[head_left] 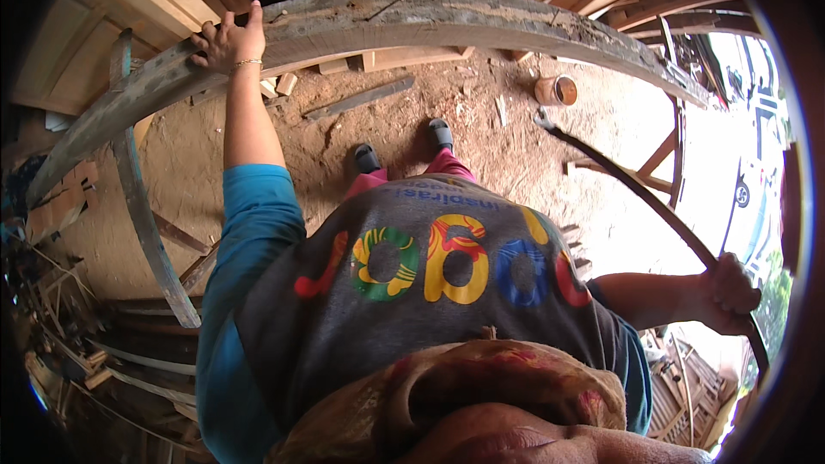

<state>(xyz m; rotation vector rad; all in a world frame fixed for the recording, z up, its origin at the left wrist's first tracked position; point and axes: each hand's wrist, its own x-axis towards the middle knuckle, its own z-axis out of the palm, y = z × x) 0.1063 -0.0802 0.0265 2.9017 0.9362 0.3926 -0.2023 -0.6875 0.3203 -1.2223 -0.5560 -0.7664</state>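
Observation:
A long, thick timber beam (361, 21) stretches across the space in front of me; its weathered grey top has dark streaks and rough patches. Against the left part of that beam lies my left hand (228, 43), fingers spread over the wood and a bracelet at the wrist. Out to the right, my right hand (732, 292) is closed around a long dark crowbar (636, 176). The bar slants away from my fist, and its shiny, forked-looking tip (543, 119) hangs or rests just short of the bucket, apart from the beam; I cannot tell whether it touches the ground.
A wooden trestle (146, 206) stands under the beam at left, another support (675, 155) at right. On the dirt floor are a stained bucket (556, 90) and a loose board (359, 98). Stacked wood (146, 369) fills the near left. A vehicle (746, 189) shows outside at right.

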